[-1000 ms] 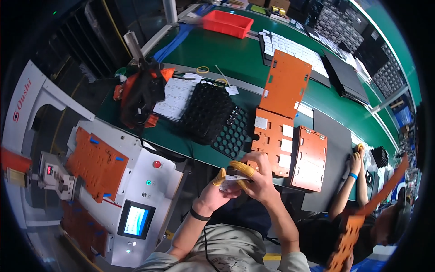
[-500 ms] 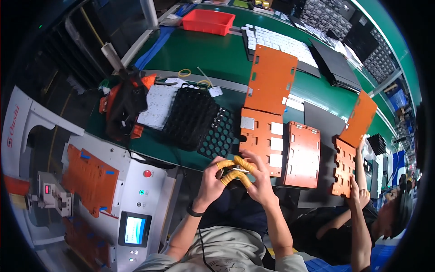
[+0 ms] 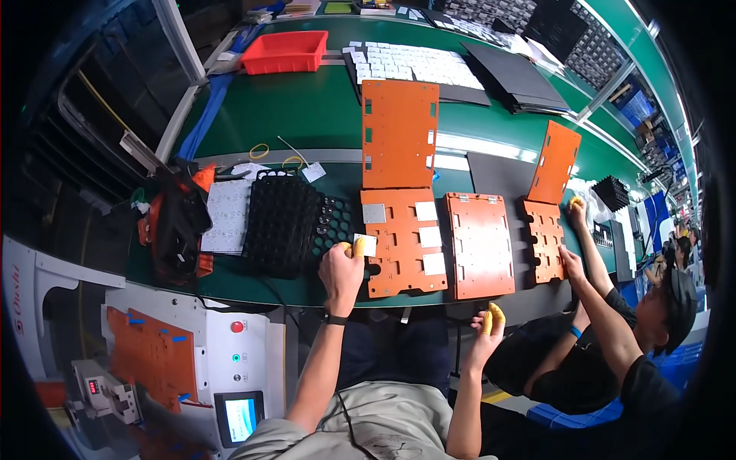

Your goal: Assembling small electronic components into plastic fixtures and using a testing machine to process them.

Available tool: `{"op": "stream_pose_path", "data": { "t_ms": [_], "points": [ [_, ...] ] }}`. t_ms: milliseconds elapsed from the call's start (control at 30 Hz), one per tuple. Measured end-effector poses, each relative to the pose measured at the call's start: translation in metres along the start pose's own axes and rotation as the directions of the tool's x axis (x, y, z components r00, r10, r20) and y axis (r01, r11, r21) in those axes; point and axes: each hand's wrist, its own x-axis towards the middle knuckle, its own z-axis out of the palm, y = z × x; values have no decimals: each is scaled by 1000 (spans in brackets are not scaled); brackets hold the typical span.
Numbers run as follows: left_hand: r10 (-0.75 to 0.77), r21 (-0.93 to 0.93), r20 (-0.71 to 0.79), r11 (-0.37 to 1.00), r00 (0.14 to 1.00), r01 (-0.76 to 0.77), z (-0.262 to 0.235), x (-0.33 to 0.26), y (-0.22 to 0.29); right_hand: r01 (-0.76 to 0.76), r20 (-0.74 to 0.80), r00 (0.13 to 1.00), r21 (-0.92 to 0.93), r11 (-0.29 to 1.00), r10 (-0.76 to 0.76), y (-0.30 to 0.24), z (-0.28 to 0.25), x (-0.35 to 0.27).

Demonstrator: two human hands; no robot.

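Yellow finger cots cover some fingertips of both my hands. My left hand (image 3: 343, 274) pinches a small white square plate (image 3: 366, 245) over the left edge of an orange slotted fixture (image 3: 400, 249). The fixture's hinged lid (image 3: 400, 134) stands open at the back. Other square plates lie in its pockets: a greyish one (image 3: 373, 214) at the upper left and a column of white ones (image 3: 430, 237) on the right. My right hand (image 3: 484, 337) hovers off the table's front edge, its fingers drawn together; what they hold, if anything, is too small to tell.
A closed orange fixture (image 3: 481, 245) lies to the right; beyond it a co-worker's hands are at another open fixture (image 3: 546, 241). Black perforated trays (image 3: 282, 222) and a white sheet (image 3: 227, 217) lie left. A red bin (image 3: 284, 54) stands behind. A machine panel (image 3: 239, 345) is at lower left.
My hands, together over a small plate before, have parted. The left brought the plate up to the fixture's left edge; the right moved away to the right. The view has shifted.
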Motion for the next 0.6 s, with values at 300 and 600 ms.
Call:
{"op": "stream_pose_path", "data": {
  "t_ms": [300,600],
  "points": [
    [-69,-83,-38,994,997,66,4,-5,11,-24,32,999,6,1000,24,-7,17,-24],
    [-41,92,-14,995,999,42,9,0,17,-64,131,990,53,997,57,1,19,-35]
  ]
}}
